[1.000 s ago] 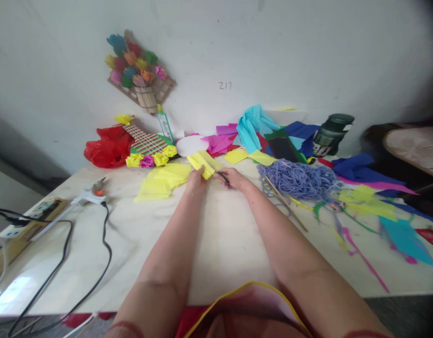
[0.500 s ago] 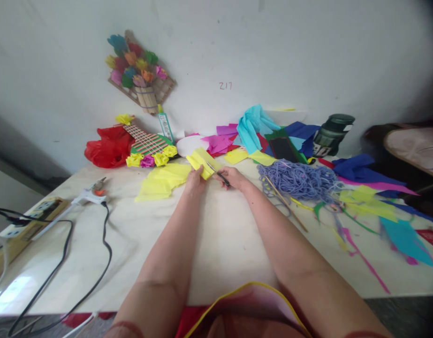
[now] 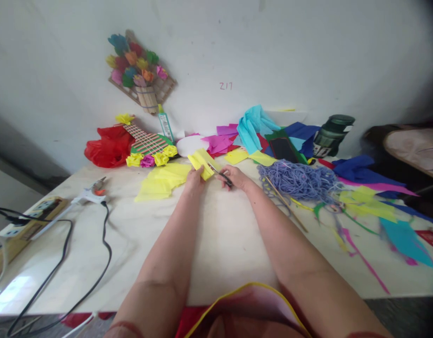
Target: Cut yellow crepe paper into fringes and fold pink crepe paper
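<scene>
My left hand [image 3: 195, 179] pinches a folded piece of yellow crepe paper [image 3: 201, 163] above the table. Black-handled scissors [image 3: 226, 179] are in my right hand [image 3: 235, 176], their blades pointing up and left against the right side of the folded paper. How far the blades cut into it is too small to tell. Just left of my left hand, a larger yellow crepe sheet [image 3: 160, 182] lies on the tabletop. Small yellow pieces [image 3: 236, 156] rest behind my right hand.
A glue gun [image 3: 93, 193] with a black cord lies at left, near a power strip [image 3: 49, 209]. Blue yarn [image 3: 299, 179] and a thin stick [image 3: 286, 204] are at right. Behind stand a glue bottle [image 3: 165, 124], a paper-flower craft [image 3: 146, 141] and a dark green bottle [image 3: 333, 136].
The scissors and my right hand have shifted slightly to the right, and the handles sit a little differently in the fingers. The folded yellow paper stays almost in place.
</scene>
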Motion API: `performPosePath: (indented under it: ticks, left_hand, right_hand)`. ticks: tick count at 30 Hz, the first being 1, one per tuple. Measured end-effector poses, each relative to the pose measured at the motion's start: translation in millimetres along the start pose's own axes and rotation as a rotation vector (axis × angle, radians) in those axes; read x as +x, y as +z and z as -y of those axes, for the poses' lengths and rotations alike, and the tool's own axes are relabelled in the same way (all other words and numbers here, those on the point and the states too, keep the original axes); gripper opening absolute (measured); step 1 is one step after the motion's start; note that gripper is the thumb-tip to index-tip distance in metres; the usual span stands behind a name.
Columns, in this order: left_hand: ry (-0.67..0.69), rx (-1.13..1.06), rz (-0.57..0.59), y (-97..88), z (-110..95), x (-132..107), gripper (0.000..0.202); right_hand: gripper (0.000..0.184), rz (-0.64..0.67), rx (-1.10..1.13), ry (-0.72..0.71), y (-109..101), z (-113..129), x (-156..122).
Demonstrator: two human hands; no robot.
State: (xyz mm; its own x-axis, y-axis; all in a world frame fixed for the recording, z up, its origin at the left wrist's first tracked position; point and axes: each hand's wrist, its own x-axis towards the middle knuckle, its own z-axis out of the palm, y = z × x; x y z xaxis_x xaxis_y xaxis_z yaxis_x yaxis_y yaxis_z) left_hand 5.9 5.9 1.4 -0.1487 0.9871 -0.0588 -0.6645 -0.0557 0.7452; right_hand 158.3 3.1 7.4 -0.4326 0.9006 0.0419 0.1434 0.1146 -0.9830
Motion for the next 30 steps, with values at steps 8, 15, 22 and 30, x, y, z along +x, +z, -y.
performPosePath:
  ticks: [8,15,22,30]
  left_hand:
    - [0.000,0.019,-0.001,1.2,-0.4,-1.7,0.018]
    - [-0.019,0.048,0.018,0.4,0.0,-2.4,0.018]
    - [-0.029,0.094,0.087,0.2,2.8,-1.4,0.014]
    - [-0.027,0.087,0.094,4.2,6.2,-2.6,0.010]
  right_hand:
    - [0.054,0.015,-0.073,0.014,-2.7,9.0,-7.3]
    - [0.042,0.063,-0.070,0.017,-4.5,2.8,-3.4]
    - [0.026,0.059,-0.041,0.046,-3.0,3.1,-3.7]
    - [0.031,0.045,-0.044,0.042,-0.5,6.3,-2.1]
